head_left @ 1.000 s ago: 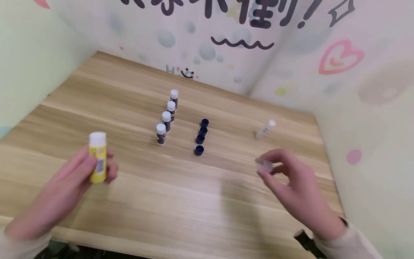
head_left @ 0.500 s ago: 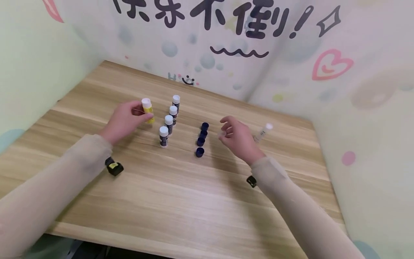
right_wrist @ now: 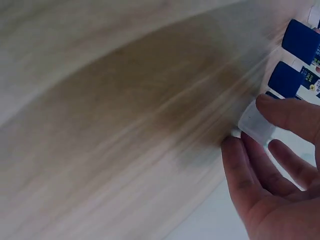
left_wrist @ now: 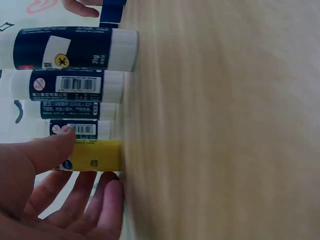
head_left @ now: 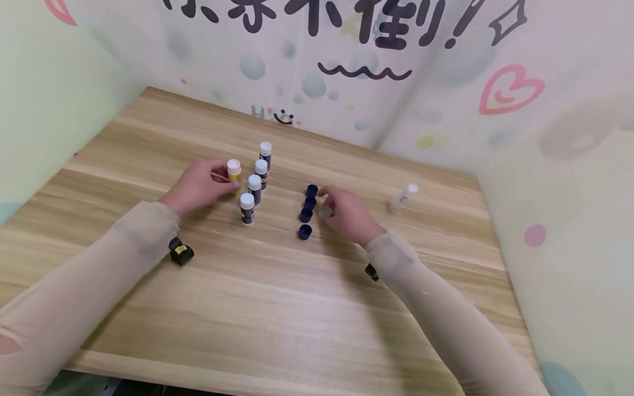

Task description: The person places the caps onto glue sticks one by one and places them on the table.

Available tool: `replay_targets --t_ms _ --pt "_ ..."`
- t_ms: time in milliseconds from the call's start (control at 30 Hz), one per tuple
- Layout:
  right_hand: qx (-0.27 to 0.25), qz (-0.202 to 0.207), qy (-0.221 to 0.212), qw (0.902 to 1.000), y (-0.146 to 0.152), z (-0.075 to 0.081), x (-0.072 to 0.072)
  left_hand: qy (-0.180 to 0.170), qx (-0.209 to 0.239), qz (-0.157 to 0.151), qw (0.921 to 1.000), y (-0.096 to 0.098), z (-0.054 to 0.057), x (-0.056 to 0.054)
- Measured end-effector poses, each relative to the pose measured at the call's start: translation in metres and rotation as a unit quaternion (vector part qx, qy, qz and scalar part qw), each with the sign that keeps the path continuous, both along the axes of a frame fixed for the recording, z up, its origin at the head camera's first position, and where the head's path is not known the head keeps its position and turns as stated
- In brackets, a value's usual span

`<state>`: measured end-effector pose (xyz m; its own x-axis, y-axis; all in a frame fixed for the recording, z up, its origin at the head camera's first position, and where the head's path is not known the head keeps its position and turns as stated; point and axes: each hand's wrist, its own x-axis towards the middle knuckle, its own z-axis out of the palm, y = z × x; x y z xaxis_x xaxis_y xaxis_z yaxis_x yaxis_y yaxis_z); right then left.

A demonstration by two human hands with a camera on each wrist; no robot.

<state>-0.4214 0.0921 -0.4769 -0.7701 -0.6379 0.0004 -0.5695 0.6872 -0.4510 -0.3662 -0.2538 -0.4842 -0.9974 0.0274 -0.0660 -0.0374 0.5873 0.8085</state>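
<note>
My left hand (head_left: pixel 197 186) pinches a yellow glue stick (head_left: pixel 234 171) with a white top, held upright just left of a row of dark blue glue sticks (head_left: pixel 247 213). In the left wrist view, the base of the yellow glue stick (left_wrist: pixel 97 156) is at the tabletop, and the thumb lies across its label. Between the thumb and fingers of my right hand (head_left: pixel 350 215) is a translucent cap (right_wrist: pixel 256 122), low over the table. Immediately to its left, several dark blue caps (head_left: pixel 305 232) stand in a row, their hollow ends up.
A slim white tube (head_left: pixel 403 198) stands alone at the right of the wooden table (head_left: pixel 277 308). Printed wall coverings (head_left: pixel 317 104) border the table at the back and sides. Small black cameras (head_left: pixel 181 253) sit under both wrists.
From the near left, my left hand has carried the yellow glue stick to beside the blue ones. My right hand has brought the translucent cap leftward to the blue caps.
</note>
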Motion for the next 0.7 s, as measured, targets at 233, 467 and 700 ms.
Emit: replay_targets --t_ms 233,467,700 --pt "-0.012 -0.027 0.121 0.9922 0.044 0.040 0.002 0.002 -0.005 0.015 0.9999 -0.013 0.001 0.026" --pt "0.087 -0.088 0.182 0.9755 0.112 0.064 -0.021 0.033 0.008 0.083 0.9960 -0.027 0.017 0.097" --pt "0.115 -0.095 0.098 0.9839 0.145 0.051 -0.015 0.075 0.036 0.084 0.9930 0.011 0.012 0.168"
